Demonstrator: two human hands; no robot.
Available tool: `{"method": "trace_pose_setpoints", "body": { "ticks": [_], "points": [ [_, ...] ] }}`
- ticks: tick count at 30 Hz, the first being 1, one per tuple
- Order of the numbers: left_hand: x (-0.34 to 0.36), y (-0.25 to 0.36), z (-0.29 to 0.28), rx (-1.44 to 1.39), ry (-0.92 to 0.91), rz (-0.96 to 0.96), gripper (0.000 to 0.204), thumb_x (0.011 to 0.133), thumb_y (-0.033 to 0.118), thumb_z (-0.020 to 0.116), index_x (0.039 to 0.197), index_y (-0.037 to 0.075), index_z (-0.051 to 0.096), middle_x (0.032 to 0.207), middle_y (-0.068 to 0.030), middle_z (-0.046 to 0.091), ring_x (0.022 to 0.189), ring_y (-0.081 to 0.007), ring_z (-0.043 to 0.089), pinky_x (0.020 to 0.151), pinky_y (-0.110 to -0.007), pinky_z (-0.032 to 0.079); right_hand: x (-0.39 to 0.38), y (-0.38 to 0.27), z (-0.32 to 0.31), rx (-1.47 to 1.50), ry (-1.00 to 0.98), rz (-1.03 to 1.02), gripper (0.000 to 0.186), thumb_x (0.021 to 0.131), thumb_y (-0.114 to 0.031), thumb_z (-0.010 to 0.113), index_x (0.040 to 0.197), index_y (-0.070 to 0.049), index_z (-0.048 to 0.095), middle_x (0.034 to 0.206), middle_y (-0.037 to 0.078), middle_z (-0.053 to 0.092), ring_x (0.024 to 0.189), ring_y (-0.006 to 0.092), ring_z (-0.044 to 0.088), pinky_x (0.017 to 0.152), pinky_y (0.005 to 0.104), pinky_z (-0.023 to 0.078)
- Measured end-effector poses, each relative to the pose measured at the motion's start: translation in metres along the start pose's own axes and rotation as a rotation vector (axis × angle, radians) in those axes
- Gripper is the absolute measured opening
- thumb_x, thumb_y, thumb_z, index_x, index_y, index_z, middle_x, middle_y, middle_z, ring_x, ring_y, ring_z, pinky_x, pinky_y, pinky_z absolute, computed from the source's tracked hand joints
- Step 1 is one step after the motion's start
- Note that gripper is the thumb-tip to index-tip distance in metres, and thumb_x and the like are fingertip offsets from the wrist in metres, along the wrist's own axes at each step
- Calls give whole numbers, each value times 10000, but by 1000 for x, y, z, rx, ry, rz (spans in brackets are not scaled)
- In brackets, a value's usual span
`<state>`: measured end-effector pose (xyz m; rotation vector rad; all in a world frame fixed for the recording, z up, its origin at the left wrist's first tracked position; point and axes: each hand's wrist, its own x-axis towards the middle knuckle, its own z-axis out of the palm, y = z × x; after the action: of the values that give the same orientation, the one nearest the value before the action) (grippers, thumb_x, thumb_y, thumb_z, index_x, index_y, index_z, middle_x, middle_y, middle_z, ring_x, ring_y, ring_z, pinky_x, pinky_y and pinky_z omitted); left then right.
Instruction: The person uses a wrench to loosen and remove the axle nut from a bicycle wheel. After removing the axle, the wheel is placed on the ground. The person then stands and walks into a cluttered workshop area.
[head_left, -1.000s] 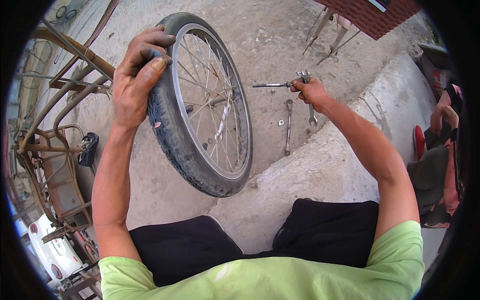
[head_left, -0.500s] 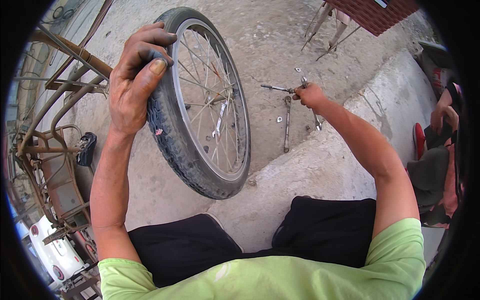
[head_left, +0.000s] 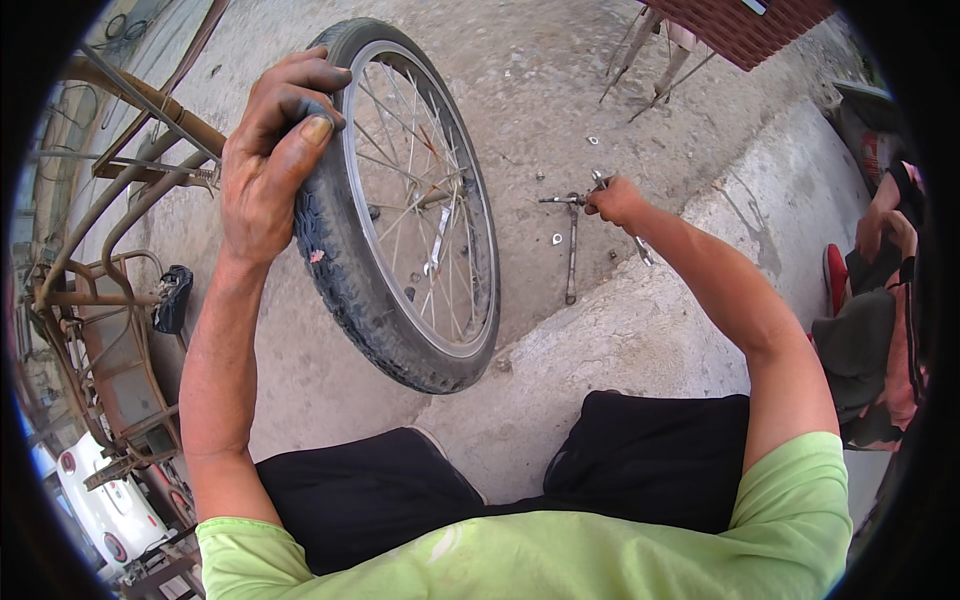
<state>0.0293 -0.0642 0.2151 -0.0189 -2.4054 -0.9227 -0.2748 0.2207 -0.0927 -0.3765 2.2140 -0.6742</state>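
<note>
Clasping the upper tyre of a bicycle wheel [head_left: 345,275] between the curled fingers and thumb of the left hand [head_left: 278,160]. Tilted, with most of its rim and spokes below and to the right of those fingers. Clenching a thin metal rod [head_left: 553,200] and a silver wrench [head_left: 642,250] together in the right hand [head_left: 615,203], with the rod jutting left past the fingertips.

Under both hands, rough grey concrete ground [head_left: 530,95], gritty and dusty. Just left of the right fingers, lying beneath the rod, a second wrench [head_left: 572,255]; close by, a small metal washer [head_left: 557,239]. Between the two hands, seen through the spokes, another wrench [head_left: 436,242]. Nearer the body than the right fingers, running diagonally, a paler concrete ledge [head_left: 640,325].

Left of the left fingers and lower, a rusty metal frame [head_left: 125,375] beside a black bundle [head_left: 173,298]; well beyond, a white car [head_left: 105,495]. Well ahead of the right fingers, a woven reddish-brown panel [head_left: 735,28]. Far to their right, another person [head_left: 860,345] and a red shoe [head_left: 836,278].
</note>
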Motion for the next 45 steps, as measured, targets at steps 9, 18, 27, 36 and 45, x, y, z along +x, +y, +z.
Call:
{"method": "trace_pose_setpoints", "body": {
  "ticks": [9,18,27,36,45],
  "points": [
    [-3,-5,-1,-51,6,-12,262,930,305,626,979,55,686,1282,-105,655,1446,-324,427,1176,-485,331,4,9,1,-306,48,-84,288,748,-214,828,890,32,776,913,244,756,910,373,749,767,438,582],
    [-33,-12,-23,-230,120,-240,648,768,395,722,1327,80,633,1541,-158,484,1492,-326,375,1247,-455,263,-1,15,7,-181,36,-116,200,820,-192,744,761,-2,764,764,133,764,670,213,704,633,366,541],
    [-59,-18,-52,-253,199,-690,1078,643,433,755,1584,57,386,1513,-200,470,1386,-311,480,1199,-375,344,-30,-11,-5,-559,-252,-141,286,837,-228,783,899,50,751,882,201,736,806,283,725,668,400,563],
    [-79,-23,-54,-180,231,-725,1095,577,453,793,1552,95,448,1385,-160,570,1237,-272,609,1119,-333,479,-51,-67,-27,258,-423,-103,154,955,-177,689,949,-24,704,834,52,695,542,81,450,447,259,300],
    [-71,-18,-52,-263,167,-668,976,686,360,757,1560,85,423,1390,-180,587,1117,-289,701,999,-363,576,-107,-121,-31,288,-407,-348,184,998,-172,671,1067,-2,690,897,60,720,617,83,497,539,260,417]
  ]
}}
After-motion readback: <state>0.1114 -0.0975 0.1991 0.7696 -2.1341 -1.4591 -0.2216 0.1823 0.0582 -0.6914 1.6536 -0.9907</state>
